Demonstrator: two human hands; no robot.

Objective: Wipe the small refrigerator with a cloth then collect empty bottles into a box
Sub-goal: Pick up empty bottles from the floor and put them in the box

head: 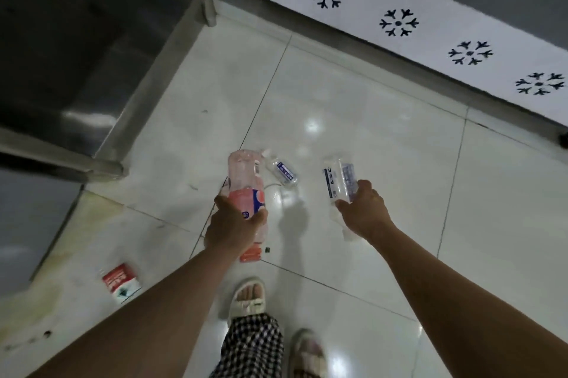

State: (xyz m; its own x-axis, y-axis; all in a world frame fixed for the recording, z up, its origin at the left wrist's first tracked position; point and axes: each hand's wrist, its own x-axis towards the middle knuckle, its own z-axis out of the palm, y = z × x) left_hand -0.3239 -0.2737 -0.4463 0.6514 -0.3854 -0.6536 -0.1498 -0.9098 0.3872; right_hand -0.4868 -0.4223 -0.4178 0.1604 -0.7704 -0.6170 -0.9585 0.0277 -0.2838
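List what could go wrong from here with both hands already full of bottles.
1. A small clear bottle lies on the floor with neither hand free; grabbing it may knock loose the pink-labelled bottle in the left hand or the clear bottle in the right hand.
2. The glossy tile floor looks slippery for the slippers.

Three empty plastic bottles: one pink-labelled clear bottle (pixel 246 184), one clear blue-labelled bottle (pixel 339 184), one small clear blue-labelled bottle (pixel 282 171). One red-and-white carton (pixel 121 283). Two slippered feet (pixel 248 297).
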